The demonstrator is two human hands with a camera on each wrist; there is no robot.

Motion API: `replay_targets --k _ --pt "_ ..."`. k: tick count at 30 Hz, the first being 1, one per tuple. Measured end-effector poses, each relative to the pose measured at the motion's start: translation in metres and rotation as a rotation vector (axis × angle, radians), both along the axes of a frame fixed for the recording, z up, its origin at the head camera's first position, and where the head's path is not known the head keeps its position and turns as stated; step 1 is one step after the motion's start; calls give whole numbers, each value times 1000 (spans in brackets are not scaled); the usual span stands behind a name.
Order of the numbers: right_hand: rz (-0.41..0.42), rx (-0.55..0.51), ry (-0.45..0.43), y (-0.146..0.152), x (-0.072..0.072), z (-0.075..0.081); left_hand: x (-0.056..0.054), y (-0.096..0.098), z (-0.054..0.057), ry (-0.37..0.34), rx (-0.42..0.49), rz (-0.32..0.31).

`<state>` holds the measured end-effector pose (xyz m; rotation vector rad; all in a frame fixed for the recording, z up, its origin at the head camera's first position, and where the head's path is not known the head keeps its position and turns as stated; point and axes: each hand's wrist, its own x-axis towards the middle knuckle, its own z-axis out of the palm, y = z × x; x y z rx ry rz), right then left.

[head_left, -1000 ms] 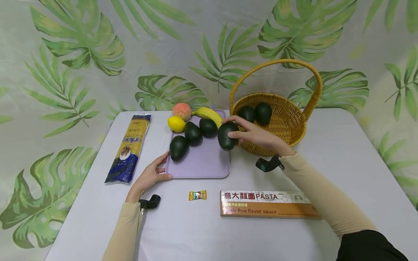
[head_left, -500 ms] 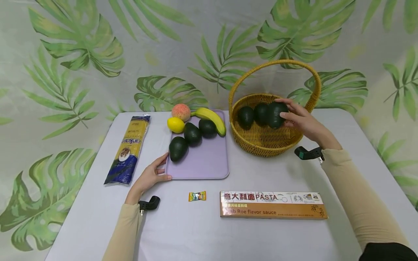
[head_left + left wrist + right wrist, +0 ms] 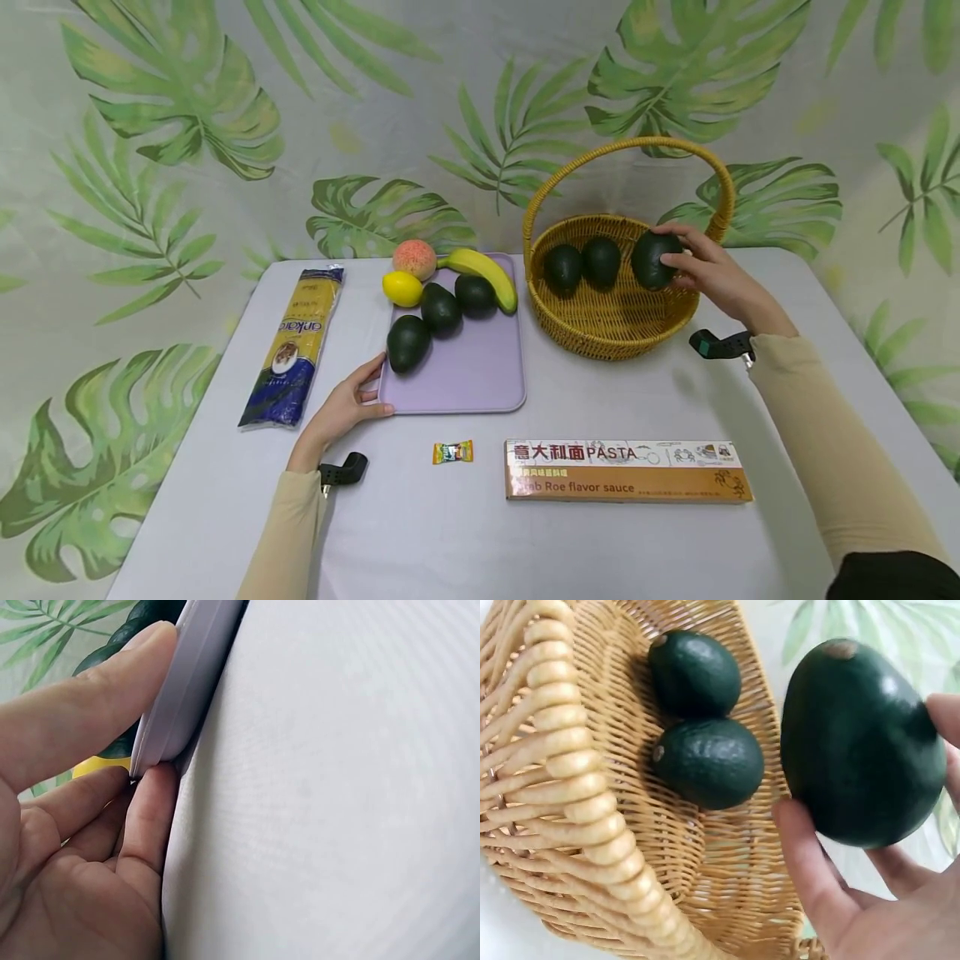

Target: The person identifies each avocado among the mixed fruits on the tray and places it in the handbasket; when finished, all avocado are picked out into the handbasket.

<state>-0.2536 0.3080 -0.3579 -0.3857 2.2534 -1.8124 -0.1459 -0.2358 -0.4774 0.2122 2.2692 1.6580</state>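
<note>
My right hand (image 3: 708, 271) grips a dark green avocado (image 3: 862, 742) between thumb and fingers, over the right side of the wicker basket (image 3: 611, 342). Inside that basket, two more avocados (image 3: 697, 673) lie side by side. At the near left corner of the lilac tray (image 3: 472, 387), my left hand (image 3: 347, 410) holds the edge, thumb on the front rim and fingers against the left side. On the tray, three avocados (image 3: 441, 310) form a slanting row. Behind them are a banana (image 3: 483, 271), a lemon (image 3: 402, 288) and a peach (image 3: 415, 259).
A bag of Ankara pasta (image 3: 294, 346) lies left of the tray. Nearer the front are a small wrapped candy (image 3: 453, 452) and a long pasta box (image 3: 626, 472). The basket's tall handle (image 3: 630, 143) arches over its opening.
My right hand has carried the avocado from the tray's right edge rightward over the basket, slightly farther right in the last half second. My left hand stays at the tray corner.
</note>
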Motion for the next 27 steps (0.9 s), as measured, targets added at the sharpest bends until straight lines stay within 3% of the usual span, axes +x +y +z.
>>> replay_targets --k 6,11,18,27 --pt "-26 244 -2 -8 -11 -2 1 0 0 0 10 -3" --pt "-19 377 19 -16 -22 -3 1 0 1 -4 9 -1" --pt "-30 457 -24 -24 -36 -6 1 -1 0 -11 10 0" --pt "-48 562 -24 -27 -52 -20 1 0 2 -16 0 4"
